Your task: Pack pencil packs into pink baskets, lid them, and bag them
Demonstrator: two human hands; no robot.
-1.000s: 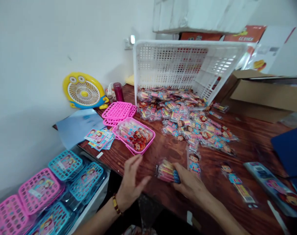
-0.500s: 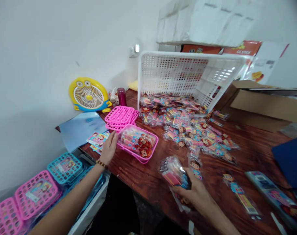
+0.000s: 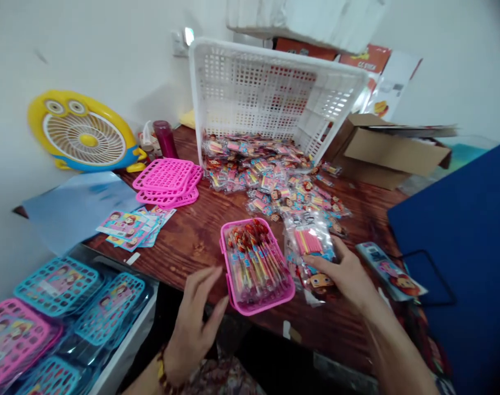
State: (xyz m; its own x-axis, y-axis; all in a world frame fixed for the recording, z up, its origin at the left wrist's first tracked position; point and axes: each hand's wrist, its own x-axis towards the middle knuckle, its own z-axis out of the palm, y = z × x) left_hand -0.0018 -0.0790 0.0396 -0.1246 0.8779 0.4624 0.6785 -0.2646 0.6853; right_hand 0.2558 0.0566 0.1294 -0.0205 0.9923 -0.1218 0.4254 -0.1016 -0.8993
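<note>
A pink plastic basket (image 3: 256, 304) filled with wrapped cartoon-figure packets sits at the near edge of the wooden table (image 3: 200, 238). My left hand (image 3: 194, 323) is beside the basket's left wall, fingers spread, holding nothing. My right hand (image 3: 344, 274) grips a bunch of the wrapped packets (image 3: 309, 247) just right of the basket. A heap of the same packets (image 3: 270, 175) spills from a tipped white crate (image 3: 274, 93) at the back.
Pink basket lids (image 3: 167, 181) and printed cards (image 3: 130, 226) lie at the left. A yellow fan (image 3: 80, 137) stands by the wall. Cardboard box (image 3: 389, 151) at the right, a blue surface (image 3: 464, 241) beyond. Filled blue and pink baskets (image 3: 56, 318) sit lower left.
The pink basket has moved from the left middle of the table to the near edge. My left hand has come back with it. My right hand has lifted the bunch beside it.
</note>
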